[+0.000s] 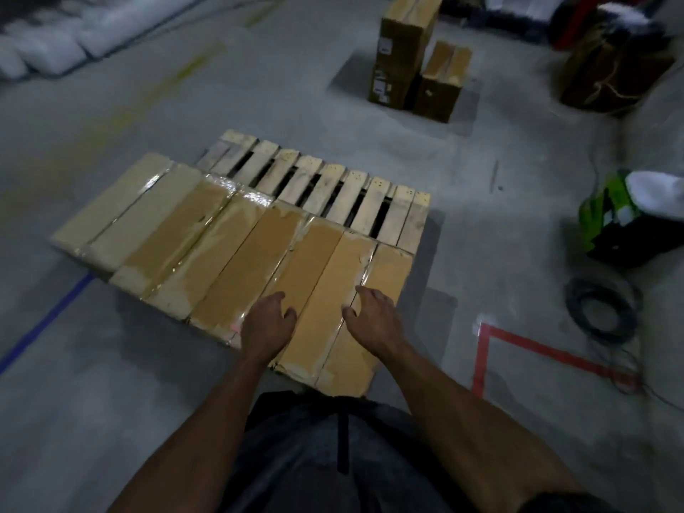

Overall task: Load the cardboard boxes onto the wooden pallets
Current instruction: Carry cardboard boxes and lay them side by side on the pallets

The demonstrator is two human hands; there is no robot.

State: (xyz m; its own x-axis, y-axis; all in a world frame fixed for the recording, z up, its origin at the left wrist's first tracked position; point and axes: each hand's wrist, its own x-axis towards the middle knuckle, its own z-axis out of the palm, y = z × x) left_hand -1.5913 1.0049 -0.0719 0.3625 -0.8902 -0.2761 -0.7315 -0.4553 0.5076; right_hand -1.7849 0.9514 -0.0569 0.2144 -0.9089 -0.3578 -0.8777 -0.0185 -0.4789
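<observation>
Both hands, left hand (267,323) and right hand (374,320), hover loosely spread, holding nothing, above the nearest cardboard box (325,290).

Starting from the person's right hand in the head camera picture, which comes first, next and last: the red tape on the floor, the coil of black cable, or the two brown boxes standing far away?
From the right hand:
1. The red tape corner on the grey floor, just to its right.
2. The black coiled cable, farther right on the floor.
3. The two upright brown cardboard boxes, far ahead, past the wooden pallet.
</observation>
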